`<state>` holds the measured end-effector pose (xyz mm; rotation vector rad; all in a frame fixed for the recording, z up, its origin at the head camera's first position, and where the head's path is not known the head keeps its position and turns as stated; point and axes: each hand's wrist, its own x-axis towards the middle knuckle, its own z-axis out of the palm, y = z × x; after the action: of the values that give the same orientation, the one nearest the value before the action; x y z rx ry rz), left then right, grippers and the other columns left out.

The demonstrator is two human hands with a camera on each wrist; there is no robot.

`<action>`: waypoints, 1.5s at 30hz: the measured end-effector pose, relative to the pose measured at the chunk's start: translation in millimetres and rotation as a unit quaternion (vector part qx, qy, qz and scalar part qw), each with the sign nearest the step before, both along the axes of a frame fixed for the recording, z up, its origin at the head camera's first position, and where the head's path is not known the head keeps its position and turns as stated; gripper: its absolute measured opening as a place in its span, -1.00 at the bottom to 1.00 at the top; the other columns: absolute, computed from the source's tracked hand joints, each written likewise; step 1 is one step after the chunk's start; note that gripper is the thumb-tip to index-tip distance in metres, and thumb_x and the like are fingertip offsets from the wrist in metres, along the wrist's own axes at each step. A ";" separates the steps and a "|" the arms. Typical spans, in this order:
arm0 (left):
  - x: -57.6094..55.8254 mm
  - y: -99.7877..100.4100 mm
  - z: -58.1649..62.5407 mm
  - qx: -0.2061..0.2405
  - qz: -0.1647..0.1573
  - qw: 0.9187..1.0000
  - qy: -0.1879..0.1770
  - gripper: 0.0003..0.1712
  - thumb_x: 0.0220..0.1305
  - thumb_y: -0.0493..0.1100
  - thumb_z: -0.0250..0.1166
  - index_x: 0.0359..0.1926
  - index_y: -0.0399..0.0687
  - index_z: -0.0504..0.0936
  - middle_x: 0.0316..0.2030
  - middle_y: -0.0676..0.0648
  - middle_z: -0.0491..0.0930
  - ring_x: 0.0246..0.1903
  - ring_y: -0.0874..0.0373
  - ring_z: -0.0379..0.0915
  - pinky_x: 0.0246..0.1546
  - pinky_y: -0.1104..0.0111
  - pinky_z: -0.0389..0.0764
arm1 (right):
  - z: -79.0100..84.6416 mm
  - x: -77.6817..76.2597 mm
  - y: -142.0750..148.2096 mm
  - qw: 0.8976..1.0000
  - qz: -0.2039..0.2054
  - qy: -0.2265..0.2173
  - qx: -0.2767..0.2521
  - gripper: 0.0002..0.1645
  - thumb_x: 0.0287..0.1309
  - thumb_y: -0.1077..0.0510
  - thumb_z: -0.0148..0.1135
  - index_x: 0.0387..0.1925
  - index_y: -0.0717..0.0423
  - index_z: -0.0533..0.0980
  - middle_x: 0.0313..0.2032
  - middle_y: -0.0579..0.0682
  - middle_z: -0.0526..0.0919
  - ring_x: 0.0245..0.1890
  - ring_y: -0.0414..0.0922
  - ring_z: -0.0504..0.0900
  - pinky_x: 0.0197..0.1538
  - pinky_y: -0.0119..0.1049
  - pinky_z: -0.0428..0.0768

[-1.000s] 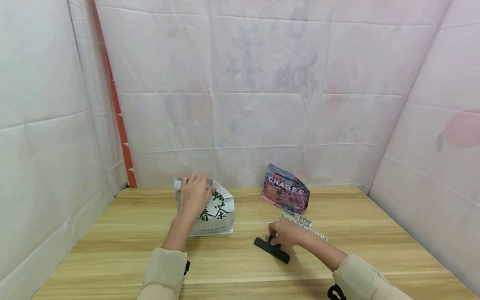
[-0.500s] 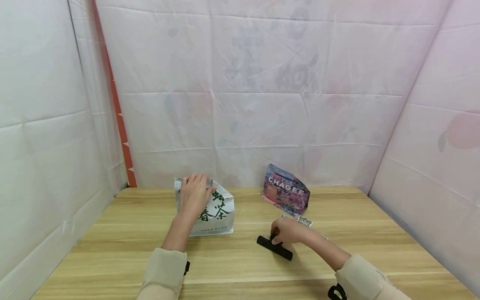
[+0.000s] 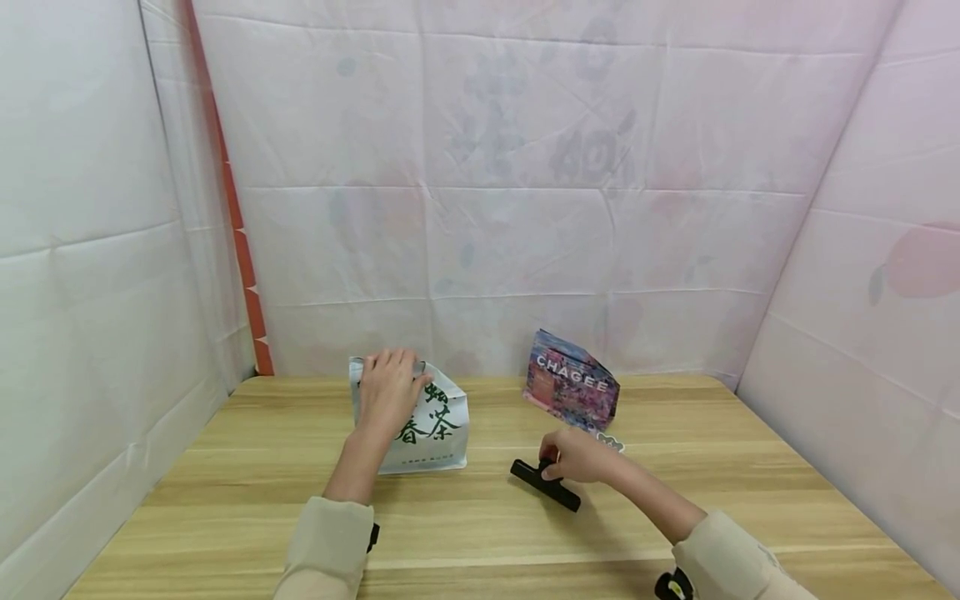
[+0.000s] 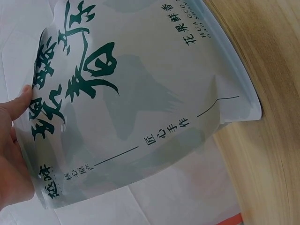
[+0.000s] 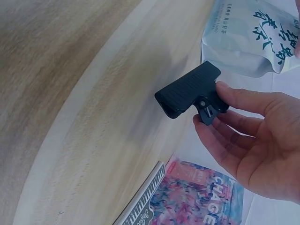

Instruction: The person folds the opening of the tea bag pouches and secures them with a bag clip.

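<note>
A white bag with green characters stands on the left of the table, and my left hand grips its top edge. The left wrist view shows the thumb on the printed face of the bag. My right hand pinches a wide black clip by its handles. In the right wrist view the clip appears held off the tabletop, its long jaw pointing away from the palm. My fingers hide part of the handles.
A pink and blue CHAGEE bag stands at the back right. In front of it a flat piece with a piano-key print is mostly hidden behind my right hand in the head view. White cloth walls the table.
My right hand has shifted slightly away from me with the black clip and covers more of the piano-key piece. The left hand and white bag have stayed put.
</note>
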<state>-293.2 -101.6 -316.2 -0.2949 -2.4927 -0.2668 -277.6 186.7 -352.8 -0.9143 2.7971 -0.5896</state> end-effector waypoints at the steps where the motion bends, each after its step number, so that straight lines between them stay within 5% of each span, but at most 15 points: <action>1: 0.0 -0.2 0.0 0.000 -0.001 1.000 0.001 -0.68 0.19 0.02 0.25 -0.24 -0.15 0.50 -0.33 -0.05 0.47 -0.23 0.03 0.33 -0.06 0.18 0.24 | -0.2 -0.4 0.5 1.000 -0.002 0.001 -0.003 -0.81 -0.04 0.27 0.36 -0.35 0.24 0.54 -0.47 -0.10 0.52 -0.47 -0.18 0.47 -0.38 -0.27 0.47; 17: -1.0 -0.1 -0.3 -0.002 0.002 1.000 -0.014 -0.66 0.21 0.02 0.23 -0.18 -0.15 0.51 -0.27 -0.06 0.49 -0.17 0.03 0.33 -0.02 0.18 0.23 | 3.1 -1.3 4.3 0.998 -0.014 0.028 -0.057 -0.83 -0.02 0.26 0.34 -0.35 0.22 0.53 -0.47 -0.12 0.55 -0.45 -0.22 0.52 -0.43 -0.39 0.48; 45: -0.4 -0.6 0.7 0.005 -0.001 1.000 -0.008 -0.66 0.20 0.02 0.25 -0.19 -0.16 0.51 -0.26 -0.06 0.50 -0.18 0.03 0.34 -0.04 0.19 0.24 | -3.5 -7.5 -3.1 0.988 -0.061 0.059 -0.130 -0.81 0.01 0.28 0.31 -0.28 0.26 0.53 -0.45 -0.09 0.58 -0.42 -0.13 0.58 -0.38 -0.33 0.52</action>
<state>-293.6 -102.3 -315.5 -0.2908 -2.5068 -0.2836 -285.1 183.7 -356.3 -0.8491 2.9471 -0.9684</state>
